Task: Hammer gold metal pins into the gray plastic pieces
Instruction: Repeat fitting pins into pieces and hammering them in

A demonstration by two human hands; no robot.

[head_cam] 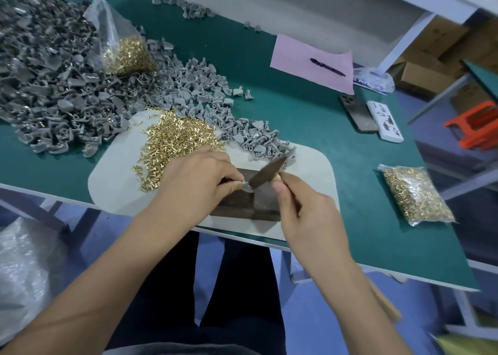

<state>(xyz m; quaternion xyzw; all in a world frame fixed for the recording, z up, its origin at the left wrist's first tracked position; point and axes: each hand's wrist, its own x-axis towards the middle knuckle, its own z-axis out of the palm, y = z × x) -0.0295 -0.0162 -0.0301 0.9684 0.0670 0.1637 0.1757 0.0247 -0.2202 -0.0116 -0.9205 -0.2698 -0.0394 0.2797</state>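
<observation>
My left hand point(200, 178) pinches a small gray plastic piece point(247, 187) on a dark wooden block point(253, 206) at the table's front edge. My right hand point(304, 212) grips the wooden handle of a small hammer; its dark metal head point(266, 175) hangs tilted just above the piece. Loose gold pins point(175, 141) lie heaped on a pale mat point(121, 176) behind my left hand. A large heap of gray plastic pieces point(80, 90) spreads across the left of the green table.
An open bag of gold pins point(126, 50) stands in the gray heap; a sealed bag of pins point(416, 195) lies at the right. A pink sheet with a pen point(327, 67), a phone point(358, 115) and a white box point(385, 121) lie beyond. An orange stool point(474, 125) stands on the floor.
</observation>
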